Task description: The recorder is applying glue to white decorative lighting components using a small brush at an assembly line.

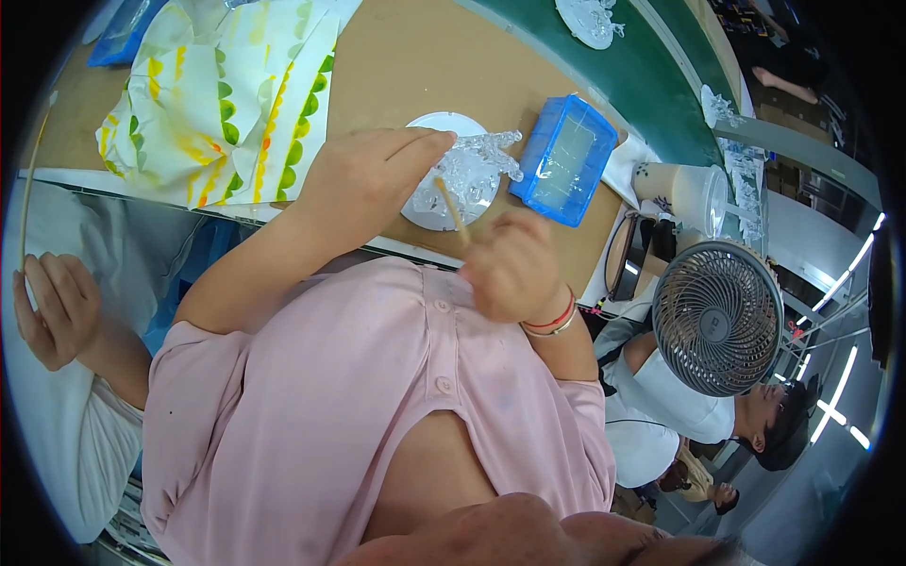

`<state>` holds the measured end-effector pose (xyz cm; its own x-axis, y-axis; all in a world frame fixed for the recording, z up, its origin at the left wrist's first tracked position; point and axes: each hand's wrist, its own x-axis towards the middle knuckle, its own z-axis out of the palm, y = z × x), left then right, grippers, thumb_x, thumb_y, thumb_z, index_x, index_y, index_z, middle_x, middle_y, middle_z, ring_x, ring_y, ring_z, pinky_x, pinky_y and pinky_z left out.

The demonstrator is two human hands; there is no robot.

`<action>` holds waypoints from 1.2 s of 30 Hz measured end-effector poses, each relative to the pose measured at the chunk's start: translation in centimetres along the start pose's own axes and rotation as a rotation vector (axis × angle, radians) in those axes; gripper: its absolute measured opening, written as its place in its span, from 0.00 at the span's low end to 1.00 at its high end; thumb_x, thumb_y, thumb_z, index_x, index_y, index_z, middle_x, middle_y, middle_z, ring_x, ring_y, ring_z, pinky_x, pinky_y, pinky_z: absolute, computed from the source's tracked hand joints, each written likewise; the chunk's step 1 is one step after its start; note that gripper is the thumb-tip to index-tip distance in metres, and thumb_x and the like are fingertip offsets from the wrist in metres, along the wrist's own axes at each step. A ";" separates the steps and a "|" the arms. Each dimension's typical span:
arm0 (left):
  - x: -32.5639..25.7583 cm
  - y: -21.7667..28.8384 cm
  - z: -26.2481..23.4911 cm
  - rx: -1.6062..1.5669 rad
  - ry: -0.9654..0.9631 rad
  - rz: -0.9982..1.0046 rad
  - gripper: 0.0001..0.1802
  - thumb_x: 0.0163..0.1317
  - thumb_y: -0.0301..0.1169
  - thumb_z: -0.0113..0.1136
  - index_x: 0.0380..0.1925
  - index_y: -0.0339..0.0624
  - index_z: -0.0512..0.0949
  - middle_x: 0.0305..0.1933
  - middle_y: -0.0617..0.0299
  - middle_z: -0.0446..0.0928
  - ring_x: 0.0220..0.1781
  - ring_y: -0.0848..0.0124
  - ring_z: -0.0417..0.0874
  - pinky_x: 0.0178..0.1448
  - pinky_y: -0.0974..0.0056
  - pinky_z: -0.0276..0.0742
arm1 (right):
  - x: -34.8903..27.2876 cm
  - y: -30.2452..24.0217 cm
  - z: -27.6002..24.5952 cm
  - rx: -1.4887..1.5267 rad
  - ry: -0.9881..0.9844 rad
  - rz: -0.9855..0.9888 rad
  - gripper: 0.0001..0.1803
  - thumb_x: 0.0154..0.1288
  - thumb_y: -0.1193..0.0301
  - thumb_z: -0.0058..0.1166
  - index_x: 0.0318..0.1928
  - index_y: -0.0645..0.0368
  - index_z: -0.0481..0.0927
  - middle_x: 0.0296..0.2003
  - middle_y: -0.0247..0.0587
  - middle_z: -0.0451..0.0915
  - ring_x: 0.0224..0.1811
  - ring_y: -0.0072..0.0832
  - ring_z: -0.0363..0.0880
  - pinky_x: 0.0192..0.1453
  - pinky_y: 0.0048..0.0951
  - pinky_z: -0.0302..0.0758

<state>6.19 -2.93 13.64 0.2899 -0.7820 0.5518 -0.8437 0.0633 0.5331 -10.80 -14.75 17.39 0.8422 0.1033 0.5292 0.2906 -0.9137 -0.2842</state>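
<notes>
A clear, branching ornament [481, 156] that looks like glass or plastic lies over a round white disc [437, 219] near the table's front edge. The fingers of my left hand [368, 179] are pressed together on its left side, gripping it; the fingertips are partly hidden. My right hand [517, 266], slightly blurred, is closed round a thin tan stick [447, 200]. The stick's tip points up at the clear ornament, but I cannot tell whether it touches. Just right of the disc stands a blue tray [545, 193] with clear liquid-like or glossy contents.
White cloth with green and yellow print [255, 104] covers the table's left. A grey fan [717, 318] and a lidded translucent cup [681, 193] stand right. Another person's hand [61, 307] holds a thin stick at far left. More clear pieces [593, 21] lie on the green surface beyond.
</notes>
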 end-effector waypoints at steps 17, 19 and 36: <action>0.4 0.0 0.0 -0.003 -0.003 -0.018 0.15 0.49 0.23 0.54 0.40 0.41 0.76 0.35 0.61 0.79 0.33 0.67 0.80 0.33 0.66 0.74 | 1.6 -0.3 0.4 -0.055 0.016 -0.012 0.05 0.54 0.78 0.52 0.32 0.60 0.70 0.23 0.37 0.75 0.21 0.32 0.70 0.36 0.33 0.70; 0.5 0.1 0.0 -0.022 -0.010 -0.041 0.15 0.49 0.23 0.55 0.40 0.41 0.76 0.35 0.61 0.79 0.33 0.67 0.80 0.33 0.66 0.75 | 1.6 -0.2 0.6 -0.097 0.035 -0.034 0.06 0.52 0.78 0.52 0.32 0.60 0.70 0.23 0.36 0.74 0.21 0.33 0.70 0.36 0.33 0.70; 1.5 0.3 0.4 -0.039 0.007 -0.058 0.11 0.52 0.21 0.60 0.37 0.41 0.78 0.32 0.58 0.80 0.29 0.64 0.81 0.30 0.66 0.75 | -0.2 2.0 -1.6 -0.101 0.196 0.306 0.05 0.62 0.75 0.47 0.29 0.60 0.72 0.21 0.36 0.73 0.23 0.32 0.70 0.39 0.34 0.68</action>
<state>6.22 -4.32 14.32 0.3411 -0.7804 0.5240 -0.8073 0.0423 0.5886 -11.14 -17.26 17.95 0.7772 -0.2490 0.5779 -0.0157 -0.9258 -0.3778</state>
